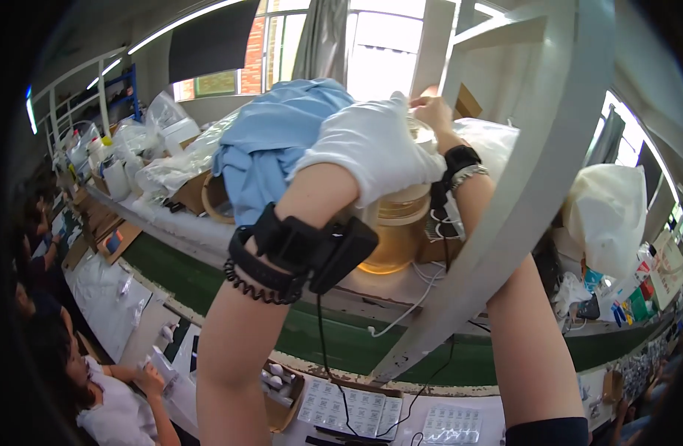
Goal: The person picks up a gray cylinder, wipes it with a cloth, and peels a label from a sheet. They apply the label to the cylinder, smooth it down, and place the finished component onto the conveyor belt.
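Note:
A clear, rounded jar (390, 245), amber in its lower part, stands on the raised shelf in front of me. My left hand (371, 145), in a white glove, is wrapped against the jar's upper side and hides much of it. My bare right hand (434, 113) is at the far side of the jar's top, its fingers curled together. What those fingers hold, if anything, is hidden. A light blue cloth (271, 134) is heaped just left of my gloved hand. Black straps with devices sit on both my wrists, and a cable hangs from the left one.
A white slanted metal post (497, 215) crosses in front of my right forearm. A white cable (408, 308) lies on the shelf edge. Plastic bags (605, 208) and boxes crowd the shelf. Sticker sheets (349, 409) lie on the bench below. A person (107, 401) works at lower left.

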`<state>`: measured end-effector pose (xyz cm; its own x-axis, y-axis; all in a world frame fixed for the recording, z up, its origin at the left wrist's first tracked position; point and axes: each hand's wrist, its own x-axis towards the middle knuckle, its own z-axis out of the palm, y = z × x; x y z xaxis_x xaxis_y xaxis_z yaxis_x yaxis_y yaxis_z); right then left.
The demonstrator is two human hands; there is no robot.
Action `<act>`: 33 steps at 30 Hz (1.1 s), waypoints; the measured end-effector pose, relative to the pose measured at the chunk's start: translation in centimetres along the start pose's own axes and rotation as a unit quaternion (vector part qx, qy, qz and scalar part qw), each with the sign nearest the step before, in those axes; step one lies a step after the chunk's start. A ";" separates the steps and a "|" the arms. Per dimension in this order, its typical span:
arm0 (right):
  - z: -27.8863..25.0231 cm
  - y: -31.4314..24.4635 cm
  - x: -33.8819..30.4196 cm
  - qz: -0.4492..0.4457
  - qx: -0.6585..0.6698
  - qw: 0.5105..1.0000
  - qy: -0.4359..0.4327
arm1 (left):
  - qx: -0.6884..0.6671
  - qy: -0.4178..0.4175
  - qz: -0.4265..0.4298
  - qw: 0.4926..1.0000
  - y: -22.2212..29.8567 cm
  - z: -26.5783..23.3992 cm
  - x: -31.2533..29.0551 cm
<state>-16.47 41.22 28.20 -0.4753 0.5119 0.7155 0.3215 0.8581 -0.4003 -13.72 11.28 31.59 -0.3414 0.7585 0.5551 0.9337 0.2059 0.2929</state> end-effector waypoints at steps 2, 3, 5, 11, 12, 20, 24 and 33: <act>0.7 4.6 1.7 -0.029 -0.071 0.993 0.088 | -0.022 -0.022 0.023 0.999 0.3 0.2 0.2; -1.5 5.3 1.2 -0.051 -0.095 0.990 0.086 | -0.032 -0.024 0.029 0.999 0.9 -0.6 -0.2; -3.6 5.8 0.4 -0.078 -0.063 0.994 0.050 | -0.034 -0.033 0.041 0.998 1.1 -1.0 -0.3; -2.6 5.9 -0.2 -0.150 0.042 0.985 -0.075 | -0.043 0.008 0.028 0.999 -0.3 0.0 -0.2; -2.5 5.9 -0.1 -0.154 0.047 0.983 -0.090 | -0.044 0.006 0.037 0.998 -0.3 0.1 0.0; -3.5 7.0 0.1 -0.167 0.087 0.964 -0.188 | -0.008 -0.030 0.022 0.999 0.4 0.6 0.6; -7.2 -1.0 -2.6 -0.030 0.177 0.961 -0.209 | -0.031 -0.014 0.005 0.999 0.2 1.5 1.3; -12.2 -4.5 -5.1 0.021 0.475 0.817 -0.327 | 0.017 -0.012 0.058 0.998 0.7 0.8 -0.4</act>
<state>-5.53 34.26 33.34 -0.9159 0.1874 0.3550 -0.2836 0.3237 -0.9026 -12.84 11.57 30.96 -0.2280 0.7934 0.5644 0.9701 0.1358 0.2010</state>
